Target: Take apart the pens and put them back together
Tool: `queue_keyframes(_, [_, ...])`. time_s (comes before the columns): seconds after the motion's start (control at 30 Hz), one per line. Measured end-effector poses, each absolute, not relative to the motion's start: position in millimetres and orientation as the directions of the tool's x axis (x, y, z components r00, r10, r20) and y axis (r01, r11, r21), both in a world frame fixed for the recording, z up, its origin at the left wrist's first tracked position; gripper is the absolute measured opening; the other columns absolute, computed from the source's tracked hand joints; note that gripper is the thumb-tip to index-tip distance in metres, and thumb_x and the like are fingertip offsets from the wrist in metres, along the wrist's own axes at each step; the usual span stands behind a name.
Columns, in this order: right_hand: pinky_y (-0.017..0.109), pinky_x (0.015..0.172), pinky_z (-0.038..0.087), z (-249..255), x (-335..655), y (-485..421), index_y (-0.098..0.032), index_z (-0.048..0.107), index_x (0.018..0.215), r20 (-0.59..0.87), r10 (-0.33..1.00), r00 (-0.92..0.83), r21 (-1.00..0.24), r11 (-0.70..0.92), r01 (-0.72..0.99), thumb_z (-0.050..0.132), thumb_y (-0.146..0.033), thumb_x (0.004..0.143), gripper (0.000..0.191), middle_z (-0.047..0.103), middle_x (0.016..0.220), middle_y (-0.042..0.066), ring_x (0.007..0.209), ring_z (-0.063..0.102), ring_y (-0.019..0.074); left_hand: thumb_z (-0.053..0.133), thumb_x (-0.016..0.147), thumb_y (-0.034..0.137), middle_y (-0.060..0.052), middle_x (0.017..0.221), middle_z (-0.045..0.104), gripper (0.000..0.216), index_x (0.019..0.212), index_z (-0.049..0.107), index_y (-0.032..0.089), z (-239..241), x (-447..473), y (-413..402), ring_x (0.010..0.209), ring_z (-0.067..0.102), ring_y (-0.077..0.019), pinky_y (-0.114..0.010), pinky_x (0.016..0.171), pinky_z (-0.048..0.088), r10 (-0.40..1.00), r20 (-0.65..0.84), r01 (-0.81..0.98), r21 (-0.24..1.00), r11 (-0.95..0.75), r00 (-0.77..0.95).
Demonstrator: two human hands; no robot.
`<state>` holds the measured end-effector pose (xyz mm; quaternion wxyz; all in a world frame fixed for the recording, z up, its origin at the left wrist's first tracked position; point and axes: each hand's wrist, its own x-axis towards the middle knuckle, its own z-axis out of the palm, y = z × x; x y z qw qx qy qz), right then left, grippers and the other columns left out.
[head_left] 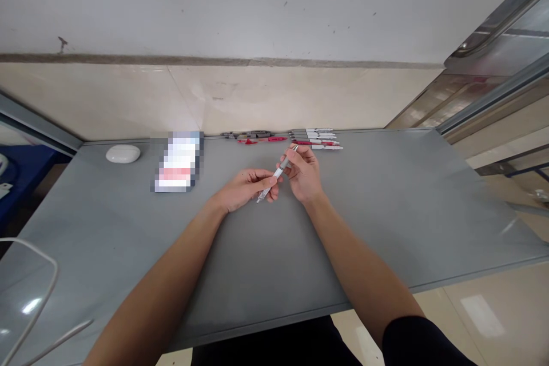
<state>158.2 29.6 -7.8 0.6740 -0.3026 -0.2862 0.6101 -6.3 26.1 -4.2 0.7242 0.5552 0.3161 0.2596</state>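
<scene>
Both my hands hold one slim white and grey pen (278,174) above the middle of the grey table (386,211). My left hand (247,187) is closed round the pen's lower end, near its tip. My right hand (303,172) pinches the upper end with its fingers. The pen runs diagonally, tip toward the lower left. Beyond my hands, several pens lie in rows at the table's far edge: white and red ones (319,139) on the right, grey and red ones (253,136) on the left.
A white earbud case (123,153) lies at the far left of the table. Beside it lies a blurred-out flat object (178,161). A white cable (40,297) curves over the near left corner. A pale wall stands behind the table.
</scene>
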Motion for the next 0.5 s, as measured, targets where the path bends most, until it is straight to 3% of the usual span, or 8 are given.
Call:
queue_keyframes(0.2, [0.024,0.057,0.055,-7.9,159.4,31.9,-0.024,0.056,0.070,-0.003,0.991,0.136,-0.764,0.086,-0.640,0.079,-0.026,0.065,0.024,0.060,0.081,-0.009,0.063,0.060,0.0067,0.075,0.076,0.034,-0.004,0.076,0.068,0.023,0.089,0.073,0.015,-7.0,-1.4,26.4,0.070,0.064,-0.0142,-0.031,0.072,0.054,0.814,-0.162,-0.077,0.967,0.244,0.558])
queue_keyframes(0.5, [0.024,0.057,0.054,-6.8,158.6,30.2,-0.024,0.055,0.070,-0.011,0.989,0.150,-0.792,0.083,-0.605,0.079,-0.027,0.064,0.026,0.062,0.082,-0.009,0.063,0.060,0.0072,0.074,0.076,0.036,-0.003,0.074,0.068,0.024,0.086,0.071,0.014,-4.6,-0.6,23.9,0.067,0.065,-0.0142,-0.029,0.070,0.053,0.829,-0.153,0.010,0.984,0.175,0.537])
